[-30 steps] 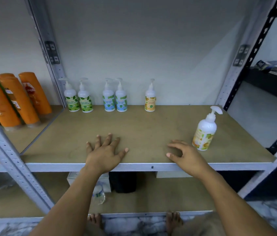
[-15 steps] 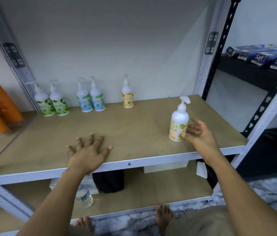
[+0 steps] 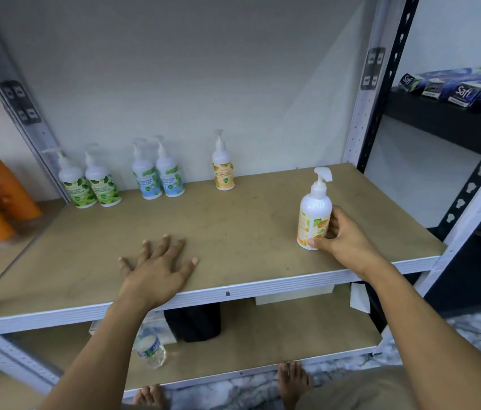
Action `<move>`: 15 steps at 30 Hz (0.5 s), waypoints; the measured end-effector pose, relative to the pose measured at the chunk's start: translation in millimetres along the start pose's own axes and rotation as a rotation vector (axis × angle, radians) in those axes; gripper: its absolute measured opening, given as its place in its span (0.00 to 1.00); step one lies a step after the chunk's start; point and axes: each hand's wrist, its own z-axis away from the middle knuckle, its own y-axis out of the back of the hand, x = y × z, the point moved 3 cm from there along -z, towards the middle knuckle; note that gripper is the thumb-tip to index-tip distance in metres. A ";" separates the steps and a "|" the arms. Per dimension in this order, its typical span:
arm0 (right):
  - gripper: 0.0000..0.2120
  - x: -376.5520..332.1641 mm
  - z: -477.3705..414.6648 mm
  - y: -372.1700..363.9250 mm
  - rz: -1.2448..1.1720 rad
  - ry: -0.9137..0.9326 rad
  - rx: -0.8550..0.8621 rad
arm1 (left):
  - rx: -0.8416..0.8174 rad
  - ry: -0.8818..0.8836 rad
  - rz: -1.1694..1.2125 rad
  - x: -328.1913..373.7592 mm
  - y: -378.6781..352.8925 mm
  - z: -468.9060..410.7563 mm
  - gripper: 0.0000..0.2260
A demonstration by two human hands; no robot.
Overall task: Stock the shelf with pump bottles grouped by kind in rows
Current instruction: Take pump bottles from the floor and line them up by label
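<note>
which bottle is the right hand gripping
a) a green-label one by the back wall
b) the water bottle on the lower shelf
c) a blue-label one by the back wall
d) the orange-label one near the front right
D: the right hand curls its fingers round the orange-label pump bottle, which stands upright near the front right of the shelf.

Orange-label pump bottle (image 3: 313, 214) upright, shelf (image 3: 233, 232) front right, green pair (image 3: 101, 187), blue pair (image 3: 171, 180), orange single (image 3: 223, 173) at back
</note>
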 end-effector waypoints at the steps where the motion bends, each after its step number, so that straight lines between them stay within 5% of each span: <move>1: 0.31 -0.4 0.1 -0.8 -0.005 0.002 0.010 | -0.006 -0.006 0.005 -0.3 0.3 -1.5 0.33; 15: 0.31 -20.4 -78.5 -64.7 0.050 0.092 0.177 | 0.095 -0.044 0.083 -9.4 2.8 -40.1 0.31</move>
